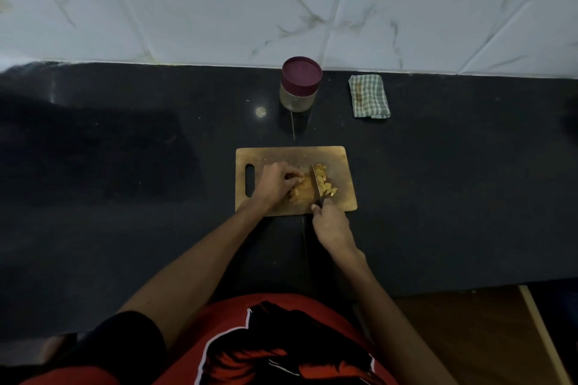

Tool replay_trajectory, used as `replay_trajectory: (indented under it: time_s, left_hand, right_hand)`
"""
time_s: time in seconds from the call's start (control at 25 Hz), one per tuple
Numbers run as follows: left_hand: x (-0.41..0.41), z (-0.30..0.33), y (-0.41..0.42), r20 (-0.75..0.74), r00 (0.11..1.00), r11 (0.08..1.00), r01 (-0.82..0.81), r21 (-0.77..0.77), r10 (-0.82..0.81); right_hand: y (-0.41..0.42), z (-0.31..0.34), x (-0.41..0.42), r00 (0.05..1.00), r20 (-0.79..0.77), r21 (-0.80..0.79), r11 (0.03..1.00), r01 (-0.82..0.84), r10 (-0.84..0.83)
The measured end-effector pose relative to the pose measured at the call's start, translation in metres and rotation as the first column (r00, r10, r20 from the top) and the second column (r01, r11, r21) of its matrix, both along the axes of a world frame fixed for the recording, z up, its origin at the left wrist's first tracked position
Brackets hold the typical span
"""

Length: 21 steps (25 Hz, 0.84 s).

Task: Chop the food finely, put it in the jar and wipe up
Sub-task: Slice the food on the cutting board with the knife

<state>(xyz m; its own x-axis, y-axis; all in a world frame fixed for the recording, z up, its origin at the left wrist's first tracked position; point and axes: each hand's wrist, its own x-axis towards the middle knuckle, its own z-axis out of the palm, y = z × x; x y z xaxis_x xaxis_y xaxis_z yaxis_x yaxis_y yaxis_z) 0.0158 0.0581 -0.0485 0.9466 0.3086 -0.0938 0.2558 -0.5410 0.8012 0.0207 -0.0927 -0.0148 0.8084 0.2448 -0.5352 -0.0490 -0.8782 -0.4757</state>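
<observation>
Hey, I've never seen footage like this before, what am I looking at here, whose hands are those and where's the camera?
There is no machine here. A person wears one wide-angle camera on the head, so the single picture looks down past the red shirt at their own two arms. On the dark counter lies a wooden cutting board. The left hand holds down a yellowish piece of food. The right hand has its grip on a knife, blade down in the food, with cut pieces lying to its right. Behind the board stands a jar with its maroon lid on, and to its right lies a folded checked cloth.
</observation>
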Motion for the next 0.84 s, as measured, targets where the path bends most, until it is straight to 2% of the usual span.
replay_trajectory:
  time_s: [0.16, 0.4, 0.84]
  left_hand:
    - [0.002, 0.000, -0.001, 0.008, 0.999, 0.999, -0.035, 0.006, 0.035]
    - [0.003, 0.000, -0.004, 0.009, 0.999, 0.998, -0.043, 0.036, 0.043]
    - [0.006, 0.002, -0.001, 0.002, 0.999, 0.999, -0.040, 0.009, 0.040]
  right_hand:
    - [0.007, 0.003, 0.001, 0.998, 0.022, 0.013, 0.998, -0.053, 0.053]
    - [0.013, 0.002, -0.001, 0.993, 0.063, -0.057, 0.994, -0.093, 0.097]
    - [0.023, 0.007, 0.006, 0.991, 0.021, -0.180, 0.976, -0.123, 0.129]
